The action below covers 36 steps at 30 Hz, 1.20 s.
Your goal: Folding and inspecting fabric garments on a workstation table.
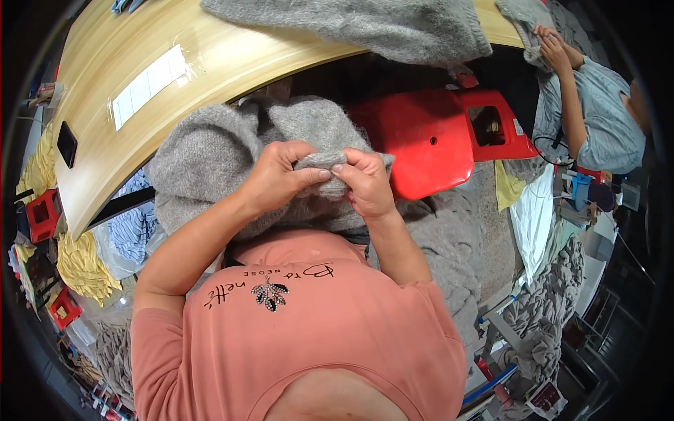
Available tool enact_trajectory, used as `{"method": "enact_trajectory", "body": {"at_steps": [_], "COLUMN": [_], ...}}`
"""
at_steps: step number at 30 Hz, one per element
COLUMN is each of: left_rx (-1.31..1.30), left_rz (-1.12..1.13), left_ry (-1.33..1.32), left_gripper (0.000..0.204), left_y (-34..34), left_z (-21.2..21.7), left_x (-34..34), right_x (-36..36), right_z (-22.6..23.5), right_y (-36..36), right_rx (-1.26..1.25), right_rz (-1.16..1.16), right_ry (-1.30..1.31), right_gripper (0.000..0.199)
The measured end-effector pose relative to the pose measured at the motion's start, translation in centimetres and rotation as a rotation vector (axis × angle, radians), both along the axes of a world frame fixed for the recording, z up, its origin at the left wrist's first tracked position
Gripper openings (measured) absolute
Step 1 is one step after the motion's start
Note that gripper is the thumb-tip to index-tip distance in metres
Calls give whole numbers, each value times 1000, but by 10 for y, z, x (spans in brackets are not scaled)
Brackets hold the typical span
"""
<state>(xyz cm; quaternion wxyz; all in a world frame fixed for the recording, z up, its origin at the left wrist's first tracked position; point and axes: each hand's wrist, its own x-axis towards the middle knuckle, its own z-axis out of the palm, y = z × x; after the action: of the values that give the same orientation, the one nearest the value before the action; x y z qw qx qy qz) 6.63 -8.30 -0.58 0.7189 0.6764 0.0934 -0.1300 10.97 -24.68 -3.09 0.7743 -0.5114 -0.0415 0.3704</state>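
A grey knitted garment (203,151) lies bunched over my lap, its upper part resting near the table edge. My left hand (284,172) pinches a folded edge of the knit between thumb and fingers. Right beside it, my right hand (366,181) grips the same edge, and the two thumbs almost meet. A short end of the fabric sticks out past my right fingers. What lies under my fingertips is hidden.
Ahead stands a wooden table (232,59) with another grey knit (393,28), a taped paper sheet (149,85) and a phone (67,144). A red plastic stool (428,140) is at my right. Farther right, a co-worker (597,112) handles grey knit. Yellow cloth (84,266) lies left.
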Motion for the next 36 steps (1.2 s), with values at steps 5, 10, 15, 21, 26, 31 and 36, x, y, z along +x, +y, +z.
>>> {"method": "enact_trajectory", "body": {"at_steps": [5, 10, 15, 21, 26, 31, 36], "left_rx": [76, -13, -110, -136, -162, -169, -249], "left_rz": [-70, 178, 367, 457, 470, 325, 214], "left_ry": [60, 65, -58, -43, -24, 5, -10], "left_gripper": [5, 11, 12, 15, 14, 15, 12], "left_y": [0, 24, 61, 59, 56, 31, 20], "left_z": [-2, -5, 15, 15, 5, 5, 14], "left_x": [1, 12, 39, 33, 26, 19, 15], "right_x": [1, 20, -35, -70, 2, 19, -10], "right_z": [3, -58, -162, -182, -102, -4, 32], "right_y": [0, -45, -132, -110, -92, -55, -27], "right_rx": [-146, -460, -745, -139, -49, 104, -203], "right_rz": [34, -372, -188, -510, -916, -689, 74], "right_ry": [-241, -464, 563, 415, 29, -39, -592], "right_gripper": [7, 7, 53, 25, 13, 18, 21]}}
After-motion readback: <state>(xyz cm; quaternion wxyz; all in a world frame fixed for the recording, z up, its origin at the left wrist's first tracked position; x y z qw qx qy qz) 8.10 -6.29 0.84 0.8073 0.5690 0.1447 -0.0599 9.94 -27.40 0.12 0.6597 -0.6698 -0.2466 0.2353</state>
